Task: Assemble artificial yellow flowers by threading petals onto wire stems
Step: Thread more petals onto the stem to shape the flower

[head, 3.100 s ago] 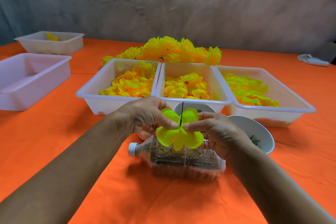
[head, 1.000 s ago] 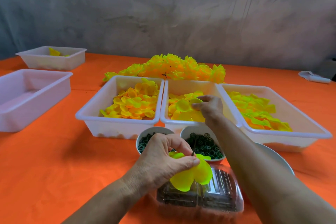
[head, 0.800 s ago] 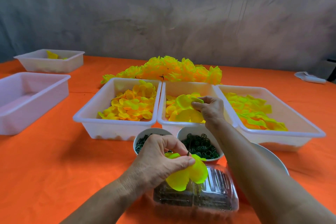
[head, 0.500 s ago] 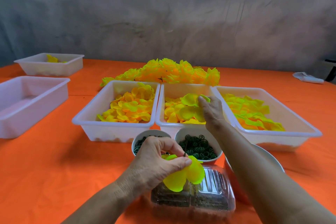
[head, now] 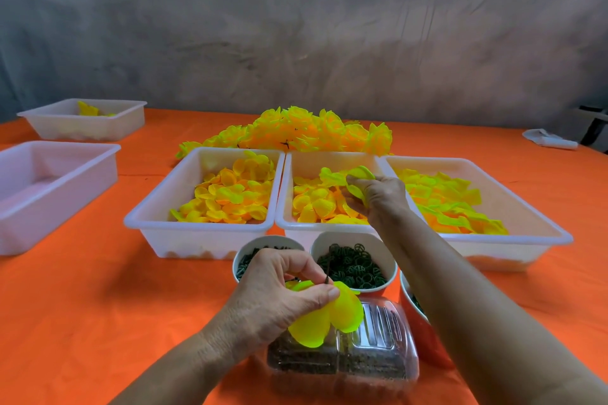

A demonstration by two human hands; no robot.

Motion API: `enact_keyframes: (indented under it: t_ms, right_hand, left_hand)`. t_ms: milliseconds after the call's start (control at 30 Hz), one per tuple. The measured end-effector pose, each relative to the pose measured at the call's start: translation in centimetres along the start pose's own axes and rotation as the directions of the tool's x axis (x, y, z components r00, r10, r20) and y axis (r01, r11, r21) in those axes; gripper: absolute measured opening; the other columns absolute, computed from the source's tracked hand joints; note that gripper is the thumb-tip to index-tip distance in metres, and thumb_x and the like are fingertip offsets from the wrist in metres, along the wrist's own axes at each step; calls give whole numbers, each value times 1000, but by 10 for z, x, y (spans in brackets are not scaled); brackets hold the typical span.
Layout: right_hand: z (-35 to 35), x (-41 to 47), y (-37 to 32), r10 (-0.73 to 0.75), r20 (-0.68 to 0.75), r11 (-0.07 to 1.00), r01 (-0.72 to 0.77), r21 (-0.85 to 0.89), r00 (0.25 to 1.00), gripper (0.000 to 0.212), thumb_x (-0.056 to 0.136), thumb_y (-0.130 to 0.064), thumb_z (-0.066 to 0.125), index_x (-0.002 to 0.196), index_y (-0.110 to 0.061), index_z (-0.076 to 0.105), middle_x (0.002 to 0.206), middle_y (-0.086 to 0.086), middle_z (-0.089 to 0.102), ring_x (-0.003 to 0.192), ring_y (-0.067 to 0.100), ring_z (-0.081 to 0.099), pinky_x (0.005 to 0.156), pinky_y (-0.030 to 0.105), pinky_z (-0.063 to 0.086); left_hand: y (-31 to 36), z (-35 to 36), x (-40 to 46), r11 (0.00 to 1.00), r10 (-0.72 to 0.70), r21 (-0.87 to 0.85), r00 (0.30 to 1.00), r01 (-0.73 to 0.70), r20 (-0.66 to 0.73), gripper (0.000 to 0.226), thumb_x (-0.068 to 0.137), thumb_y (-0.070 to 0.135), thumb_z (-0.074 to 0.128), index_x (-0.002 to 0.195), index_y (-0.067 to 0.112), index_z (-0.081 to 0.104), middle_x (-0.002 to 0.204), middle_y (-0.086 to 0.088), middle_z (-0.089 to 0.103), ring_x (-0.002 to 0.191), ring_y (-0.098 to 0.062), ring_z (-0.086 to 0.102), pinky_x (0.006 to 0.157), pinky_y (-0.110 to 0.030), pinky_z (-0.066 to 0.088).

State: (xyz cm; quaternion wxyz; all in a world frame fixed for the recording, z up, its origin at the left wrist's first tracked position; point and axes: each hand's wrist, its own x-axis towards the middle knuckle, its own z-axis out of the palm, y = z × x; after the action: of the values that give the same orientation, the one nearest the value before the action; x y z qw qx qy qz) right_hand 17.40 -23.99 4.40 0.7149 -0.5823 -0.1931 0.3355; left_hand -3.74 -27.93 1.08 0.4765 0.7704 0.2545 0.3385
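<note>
The left hand [head: 279,296] pinches the half-built flower [head: 329,316] at its wire stem [head: 326,279]; the right hand [head: 378,196] pinches a petal piece [head: 345,176], probably light and floppy, best taken near its centre.

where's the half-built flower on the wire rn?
In the head view, low centre: the left hand pinches the half-built flower just above the clear plastic bottle, in front of the two white bowls of green rings.

Three trays [head: 204,230] stand side by side, flowers [head: 296,133] behind them, two cups [head: 353,240] in front.
</note>
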Motion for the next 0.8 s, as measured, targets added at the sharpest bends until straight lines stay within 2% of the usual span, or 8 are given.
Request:
enact_keyframes:
  t_ms: [100,233,300,400,500,600,700,800]
  right_hand:
    - [-3,3,2,-61,-62,997,57,-60,996,6,83,-2,67,84,1,62,40,2,58,28,8,48,31,15,36]
    - [-7,-5,3,-183,-41,976,176,-131,982,22,85,-6,66,64,-7,60,40,1,53,25,7,38,32,12,29]
    - [-7,-13,3,-222,26,962,223,-160,975,22,84,-12,68,64,-10,60,39,-2,52,27,7,39,33,13,31]
    - [-9,-26,3,-205,125,958,225,-179,971,19,87,-14,66,70,-8,61,42,-2,57,32,7,49,34,15,38]
    - [-10,-36,3,-74,156,982,99,-159,985,13,92,-7,56,79,-6,58,61,9,60,38,6,58,37,15,44]
    - [-11,-40,-2,132,186,990,-140,34,974,9,93,2,49,86,-3,55,73,14,59,40,10,61,39,16,46]
    - [-15,-42,-7,255,285,922,-321,216,924,13,94,1,45,85,-4,53,68,11,61,38,10,56,36,14,42]
    - [-20,-47,-8,275,343,904,-363,225,898,10,92,-1,48,84,-2,54,59,7,63,40,9,55,37,14,42]
  left_hand:
    - [-2,0,0,1000,4,6,1000,-4,2,9,60,35,77,62,34,69,74,7,72,74,-3,64,74,-27,51]
    - [-4,0,0,1000,6,3,1000,-6,-8,9,59,36,77,63,34,69,74,7,72,72,-2,64,74,-29,52]
    - [-4,0,1,1000,4,1,1000,-4,-8,9,59,35,77,64,33,70,75,6,72,73,-4,65,76,-29,52]
    - [-4,-1,1,1000,-3,-9,1000,3,1,11,61,31,80,66,28,71,76,4,72,75,-7,66,78,-32,52]
    - [-3,-1,1,1000,-7,-20,1000,7,9,12,66,22,82,67,23,71,77,3,73,77,-9,66,79,-33,52]
    - [-2,-1,1,1000,-11,-20,1000,11,10,13,67,21,83,64,26,71,76,2,72,75,-8,65,79,-35,52]
    - [-1,0,2,1000,-10,-18,1000,10,7,14,66,23,83,63,27,70,76,1,72,74,-8,64,78,-38,52]
    - [-1,0,0,1000,-12,-11,1000,12,3,11,61,33,79,61,30,69,75,3,72,74,-7,64,78,-37,52]
